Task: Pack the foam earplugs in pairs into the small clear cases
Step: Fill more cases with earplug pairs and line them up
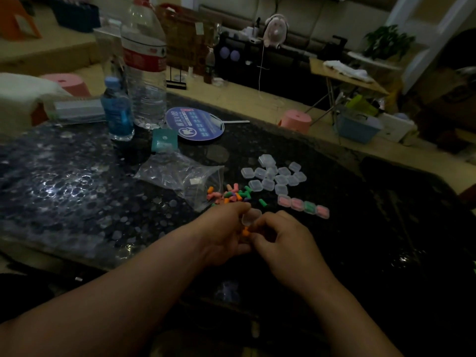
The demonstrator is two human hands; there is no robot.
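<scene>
Left hand (223,235) grips clear case (252,217), right hand (284,240) pinches orange earplug (246,231) beneath.

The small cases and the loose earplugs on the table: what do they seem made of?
The small cases: probably clear, glossy hard plastic; the filled cases show their colours through. The loose earplugs: likely soft matte foam; bright colours, no shine.

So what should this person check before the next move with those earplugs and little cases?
1. Case in hand: ok, the left hand grips a clear case.
2. Earplugs in hand: ok, the right hand pinches orange earplugs.
3. Exactly two of them: cannot tell, fingers hide them.
4. Lid open: cannot tell, too dim.
5. Spare stock: ok, empty cases lie clustered beyond.
6. More to pack: ok, loose earplugs lie by the plastic bag.
</scene>
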